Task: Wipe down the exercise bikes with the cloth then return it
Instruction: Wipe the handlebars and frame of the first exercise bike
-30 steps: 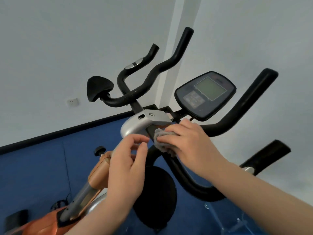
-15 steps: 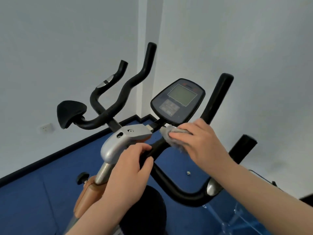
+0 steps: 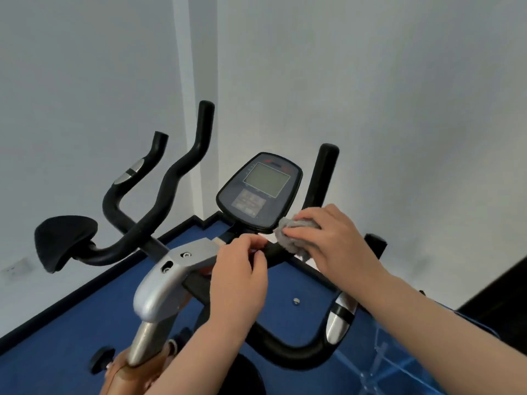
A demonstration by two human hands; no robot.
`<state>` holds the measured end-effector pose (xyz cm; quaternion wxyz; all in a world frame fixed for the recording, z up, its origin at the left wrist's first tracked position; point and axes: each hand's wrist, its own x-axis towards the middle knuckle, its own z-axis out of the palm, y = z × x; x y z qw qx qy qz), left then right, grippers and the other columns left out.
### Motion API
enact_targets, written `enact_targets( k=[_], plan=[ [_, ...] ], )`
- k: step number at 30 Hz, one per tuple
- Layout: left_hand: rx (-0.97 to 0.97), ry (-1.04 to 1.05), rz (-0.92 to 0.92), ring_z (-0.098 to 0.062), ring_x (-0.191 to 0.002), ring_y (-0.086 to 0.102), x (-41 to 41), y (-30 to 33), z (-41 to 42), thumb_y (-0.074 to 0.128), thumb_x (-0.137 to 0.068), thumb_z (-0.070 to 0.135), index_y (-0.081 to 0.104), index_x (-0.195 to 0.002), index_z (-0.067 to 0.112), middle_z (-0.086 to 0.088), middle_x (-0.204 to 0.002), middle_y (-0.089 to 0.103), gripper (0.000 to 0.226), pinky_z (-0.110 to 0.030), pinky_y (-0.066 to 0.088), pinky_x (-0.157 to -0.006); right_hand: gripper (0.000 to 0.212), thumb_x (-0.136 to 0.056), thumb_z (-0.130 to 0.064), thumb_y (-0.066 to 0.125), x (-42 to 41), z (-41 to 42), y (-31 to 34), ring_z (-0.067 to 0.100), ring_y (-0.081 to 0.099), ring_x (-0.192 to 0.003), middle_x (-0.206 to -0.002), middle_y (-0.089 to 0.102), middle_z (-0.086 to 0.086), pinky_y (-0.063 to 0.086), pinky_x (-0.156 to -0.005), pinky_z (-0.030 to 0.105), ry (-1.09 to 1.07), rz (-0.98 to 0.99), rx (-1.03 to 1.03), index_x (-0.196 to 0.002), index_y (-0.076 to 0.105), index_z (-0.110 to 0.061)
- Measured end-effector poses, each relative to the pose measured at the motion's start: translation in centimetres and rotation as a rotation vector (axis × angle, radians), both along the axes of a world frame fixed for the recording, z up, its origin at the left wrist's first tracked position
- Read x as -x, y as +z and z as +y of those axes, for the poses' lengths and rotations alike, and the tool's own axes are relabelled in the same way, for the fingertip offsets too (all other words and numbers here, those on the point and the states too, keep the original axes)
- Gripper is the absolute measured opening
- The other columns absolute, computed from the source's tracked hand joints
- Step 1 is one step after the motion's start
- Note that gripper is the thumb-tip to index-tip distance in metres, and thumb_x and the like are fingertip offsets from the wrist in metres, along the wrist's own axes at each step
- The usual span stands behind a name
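Note:
An exercise bike's black handlebar (image 3: 288,356) loops in front of me, with a silver stem cover (image 3: 162,283) and a dark console (image 3: 261,192) above it. My right hand (image 3: 333,240) presses a bunched grey cloth (image 3: 291,238) on the bar just below the console's lower right edge. My left hand (image 3: 238,277) curls around the bar's centre beside the stem cover. A black elbow pad (image 3: 64,242) sits at the left end of the bar.
White walls meet in a corner behind the bike, above a blue floor (image 3: 71,332) with a dark baseboard. A clear plastic piece (image 3: 379,363) lies at lower right. A dark object (image 3: 502,295) fills the right edge. A black knob (image 3: 99,359) sticks out low on the frame.
The view has swung, so the bike looks more upright and central. My right hand slid the cloth up the bar toward the console. My left hand shifted up along the bar's centre.

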<state>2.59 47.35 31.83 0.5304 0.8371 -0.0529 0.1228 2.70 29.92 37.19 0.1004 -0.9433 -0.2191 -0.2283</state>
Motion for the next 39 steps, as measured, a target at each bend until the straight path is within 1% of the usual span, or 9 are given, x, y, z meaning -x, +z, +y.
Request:
enact_targets(
  k=[6,10,12,16,21,24,28,33,39],
  plan=[
    [-0.056,-0.047,-0.064,-0.004,-0.091,0.053,0.2,-0.3,0.3,0.054,-0.090,0.020,0.059,-0.098,0.037,0.032,-0.087,0.051,0.019,-0.028,0.044,-0.076,0.017,-0.087,-0.009,0.064,-1.6,-0.7,3.6,0.020,0.050,-0.093,-0.107,0.058,0.005,0.047,-0.078,0.036,-0.204,-0.046,-0.143,-0.098,0.075,-0.015],
    [-0.080,-0.041,-0.087,-0.005,-0.091,0.052,0.1,0.1,0.0,0.054,-0.090,0.021,0.058,-0.097,0.038,0.030,-0.087,0.053,0.019,-0.031,0.047,-0.077,0.024,-0.086,-0.013,0.066,-2.6,-1.2,7.8,0.017,0.051,-0.091,-0.108,0.053,0.004,0.054,-0.075,0.038,-0.231,-0.379,-0.400,-0.109,0.071,-0.017],
    [-0.107,-0.052,-0.086,-0.005,-0.096,0.050,0.1,0.2,-0.2,0.054,-0.091,0.021,0.059,-0.100,0.035,0.026,-0.089,0.054,0.018,-0.033,0.048,-0.080,0.026,-0.087,-0.013,0.066,-3.9,-1.1,9.0,0.022,0.052,-0.096,-0.111,0.052,0.007,0.054,-0.079,0.040,-0.261,-0.360,-0.412,-0.112,0.070,-0.015],
    [-0.109,-0.059,-0.091,-0.007,-0.098,0.050,0.2,0.1,0.0,0.054,-0.091,0.019,0.059,-0.103,0.033,0.027,-0.090,0.053,0.019,-0.033,0.048,-0.082,0.026,-0.090,-0.016,0.061,-4.8,-1.3,8.2,0.016,0.052,-0.088,-0.100,0.051,0.001,0.038,-0.069,0.004,-0.326,-0.153,-0.341,-0.115,0.068,-0.018],
    [-0.115,-0.054,-0.093,-0.005,-0.096,0.050,0.1,0.1,-0.1,0.054,-0.091,0.021,0.058,-0.101,0.035,0.027,-0.089,0.053,0.017,-0.034,0.048,-0.081,0.012,-0.082,-0.019,0.065,-4.3,-4.1,9.6,0.017,0.064,-0.080,-0.082,0.070,0.003,0.044,-0.067,0.020,-0.425,-0.054,-0.456,-0.087,0.076,-0.021],
    [-0.120,-0.039,-0.103,-0.005,-0.091,0.051,0.0,0.0,-0.1,0.054,-0.090,0.021,0.057,-0.099,0.035,0.028,-0.086,0.050,0.017,-0.034,0.048,-0.077,0.014,-0.087,-0.019,0.061,-5.2,-2.0,8.4,0.018,0.061,-0.080,-0.088,0.068,0.008,0.044,-0.070,0.024,-0.411,-0.121,-0.606,-0.090,0.074,-0.018],
    [-0.134,-0.025,-0.115,-0.005,-0.090,0.050,0.0,0.1,-0.3,0.055,-0.089,0.021,0.057,-0.098,0.035,0.028,-0.085,0.048,0.017,-0.034,0.047,-0.075,0.021,-0.095,-0.027,0.052,-4.5,0.5,4.2,0.011,0.043,-0.064,-0.089,0.048,0.004,0.032,-0.064,0.025,-0.621,-0.168,-0.524,-0.097,0.064,-0.010],
    [-0.160,-0.027,-0.120,-0.008,-0.089,0.049,-0.1,0.0,-0.4,0.056,-0.089,0.020,0.057,-0.096,0.035,0.028,-0.084,0.049,0.017,-0.029,0.042,-0.071,0.027,-0.097,-0.029,0.046,-1.6,1.1,1.2,0.025,0.059,-0.087,-0.093,0.050,0.005,0.038,-0.069,0.028,-0.580,0.120,-0.171,-0.100,0.064,-0.010],
    [-0.141,-0.033,-0.109,-0.006,-0.091,0.050,-0.2,-0.1,-0.3,0.056,-0.089,0.022,0.057,-0.097,0.035,0.029,-0.086,0.050,0.016,-0.028,0.042,-0.073,0.023,-0.088,-0.022,0.064,-2.1,-0.6,6.1,0.013,0.053,-0.068,-0.105,0.057,0.001,0.038,-0.063,0.015,-0.353,-0.268,-0.289,-0.111,0.066,-0.021]
  ],
)
